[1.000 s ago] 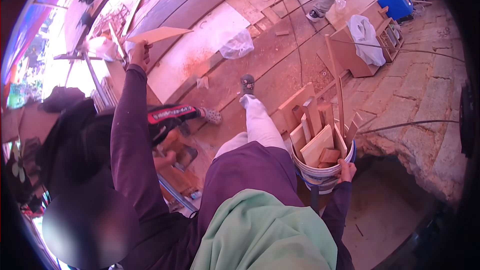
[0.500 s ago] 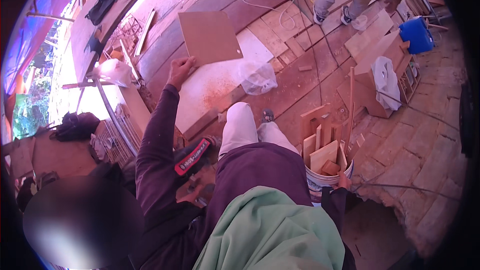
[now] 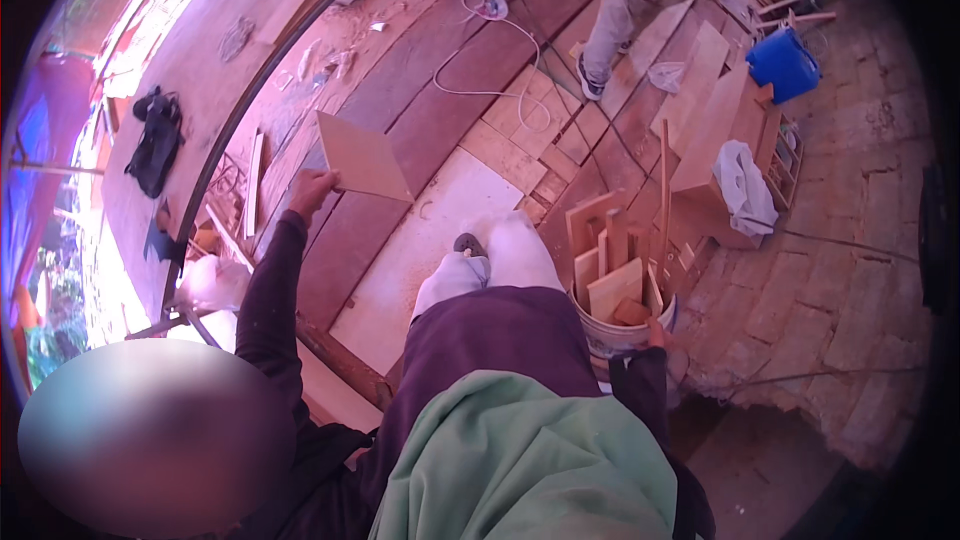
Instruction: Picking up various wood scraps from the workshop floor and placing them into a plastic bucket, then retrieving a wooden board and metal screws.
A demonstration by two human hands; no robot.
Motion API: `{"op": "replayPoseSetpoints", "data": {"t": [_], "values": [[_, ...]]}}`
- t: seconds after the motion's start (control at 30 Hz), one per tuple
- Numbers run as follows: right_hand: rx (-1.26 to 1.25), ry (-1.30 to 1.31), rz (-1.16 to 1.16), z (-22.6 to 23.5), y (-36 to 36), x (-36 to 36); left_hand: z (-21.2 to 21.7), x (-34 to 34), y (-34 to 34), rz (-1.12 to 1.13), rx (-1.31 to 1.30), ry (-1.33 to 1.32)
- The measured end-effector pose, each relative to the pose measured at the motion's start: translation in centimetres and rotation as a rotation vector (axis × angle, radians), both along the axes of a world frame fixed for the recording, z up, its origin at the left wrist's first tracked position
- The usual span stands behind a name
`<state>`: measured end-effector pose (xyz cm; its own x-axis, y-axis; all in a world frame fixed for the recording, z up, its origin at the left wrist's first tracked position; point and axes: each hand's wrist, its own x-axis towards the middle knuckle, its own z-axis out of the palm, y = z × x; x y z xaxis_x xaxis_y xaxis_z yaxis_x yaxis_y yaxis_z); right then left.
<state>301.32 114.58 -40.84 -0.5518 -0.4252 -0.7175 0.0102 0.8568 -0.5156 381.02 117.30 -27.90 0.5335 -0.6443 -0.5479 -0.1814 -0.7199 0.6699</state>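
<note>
My left hand [image 3: 312,192] is stretched out ahead to the left, its fingers closed on the near corner of a thin brown board [image 3: 362,158]. The board is held up in the air, tilted. At my right side, my right hand [image 3: 656,334] is closed at the rim of a white bucket [image 3: 610,337]; some of its fingers are hidden. Several wood offcuts [image 3: 615,285] stand in the bucket, with a long thin stick [image 3: 664,190] rising above the rest.
A person [image 3: 640,10] in light trousers stands ahead to the right. A wooden box [image 3: 705,190], white plastic bag [image 3: 745,190] and blue jerrycan [image 3: 783,65] are at right. A cable [image 3: 545,100] crosses the floor. A pale sheet [image 3: 440,230] lies ahead. A blurred head is at lower left.
The view has shifted forward and turned. The board has tilted to a narrower shape and is now over dark red planks. The bucket has moved along with me. The person ahead has shifted stance.
</note>
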Motion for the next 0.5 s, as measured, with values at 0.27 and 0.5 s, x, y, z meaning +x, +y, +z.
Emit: {"op": "replayPoseSetpoints", "data": {"t": [0.27,0.5], "values": [[0.177,-0.243,-0.123,-3.3,-4.3,10.4,1.3,7.7,-12.2,0.034,-0.053,0.034],[0.114,-0.134,-0.34,-10.4,-5.9,14.8,0.8,8.9,-25.0,-0.067,-0.052,0.076]]}}
